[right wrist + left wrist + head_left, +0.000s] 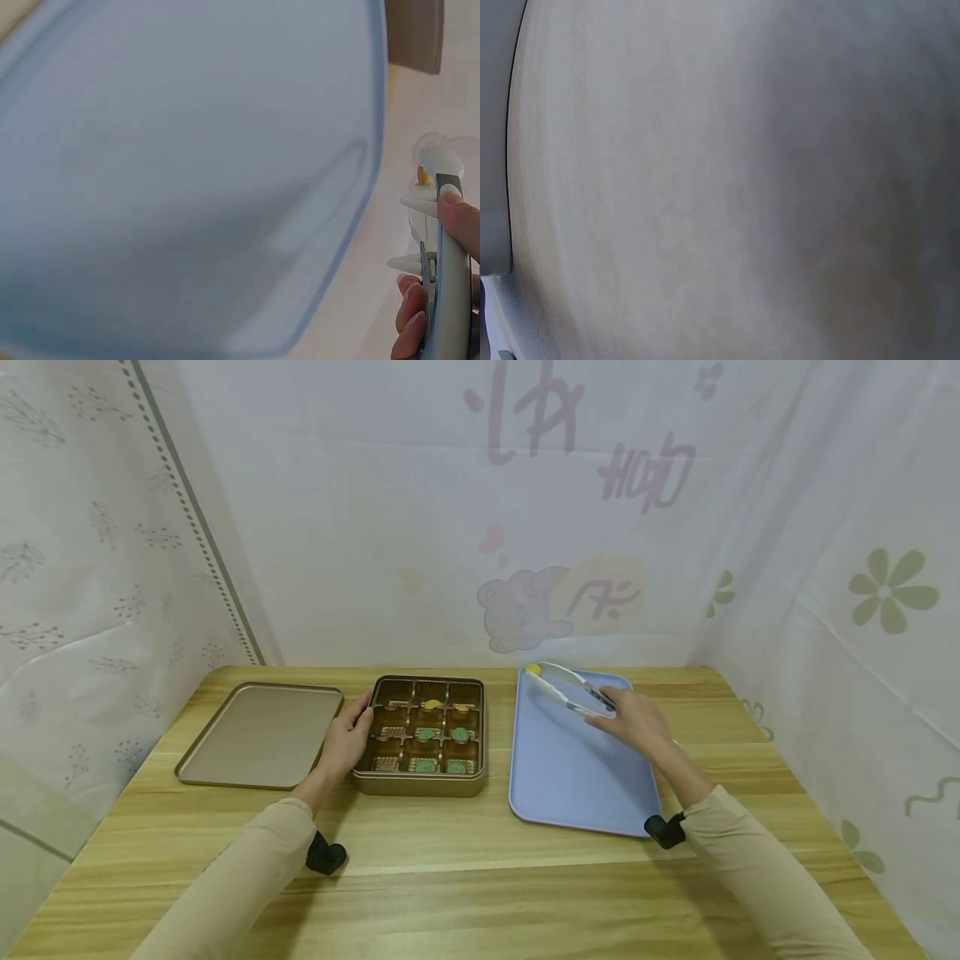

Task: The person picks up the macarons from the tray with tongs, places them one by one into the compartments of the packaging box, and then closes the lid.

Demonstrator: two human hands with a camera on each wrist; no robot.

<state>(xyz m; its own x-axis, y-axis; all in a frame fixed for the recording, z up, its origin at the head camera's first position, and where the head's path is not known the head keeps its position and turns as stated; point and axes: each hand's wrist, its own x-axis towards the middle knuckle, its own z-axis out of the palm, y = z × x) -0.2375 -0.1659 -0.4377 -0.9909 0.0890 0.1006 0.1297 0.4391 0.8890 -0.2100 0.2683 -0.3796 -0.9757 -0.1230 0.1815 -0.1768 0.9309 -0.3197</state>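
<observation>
In the head view my left hand [347, 739] holds the left side of a brown-gold box [420, 785], with the thumb at its rim. The box has a divided insert with several green pieces [425, 766] in its middle and right columns. Yellow pieces [432, 705] lie farther back; the left column is too dark to read. My right hand [637, 722] grips white-and-grey tongs [552, 692] above a blue tray [585, 777]. At the tips of the tongs is a small yellow piece [533, 669], over the tray's far left corner. The left wrist view shows no hand clearly.
A flat gold-brown lid [262, 735] lies left of the box on the wooden table [480, 885]. Printed white curtains [375, 527] hang behind the table and on both sides. The tongs cast a shadow on the tray.
</observation>
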